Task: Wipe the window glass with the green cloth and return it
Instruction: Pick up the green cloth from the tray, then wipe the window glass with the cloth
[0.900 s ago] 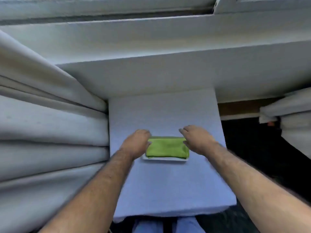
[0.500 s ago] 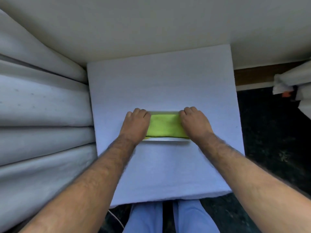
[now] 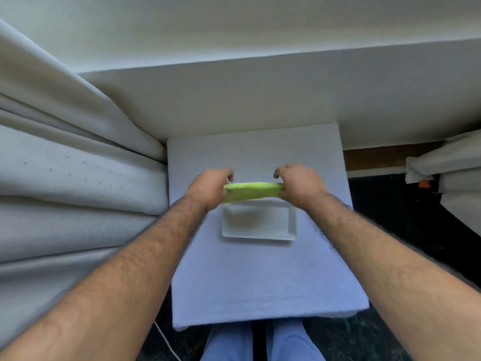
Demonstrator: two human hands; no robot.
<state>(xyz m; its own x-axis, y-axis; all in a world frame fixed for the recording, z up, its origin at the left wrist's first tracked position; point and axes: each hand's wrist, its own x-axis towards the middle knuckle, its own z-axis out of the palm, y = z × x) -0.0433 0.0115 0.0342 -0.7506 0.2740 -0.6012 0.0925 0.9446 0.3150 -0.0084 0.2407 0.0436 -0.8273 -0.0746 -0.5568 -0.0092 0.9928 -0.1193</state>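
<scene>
Pale curtains (image 3: pixel 78 178) fill the left side of the frame in thick folds, and a white sill or ledge (image 3: pixel 260 87) runs across the top. A white cloth-covered table (image 3: pixel 260 277) takes up the centre, reaching from the ledge down to the lower middle. A second bit of curtain (image 3: pixel 447 162) hangs at the right edge over dark floor. On the table, just below centre, sits a shallow white tray (image 3: pixel 259 237), with nothing in it. Directly above the tray in the frame, the folded green cloth (image 3: pixel 251 192) is stretched flat between both hands, lifted clear of the tray. The left hand (image 3: pixel 209 188) is clamped on its left end and the right hand (image 3: pixel 299 185) on its right end, fingers curled over the top edge.
</scene>
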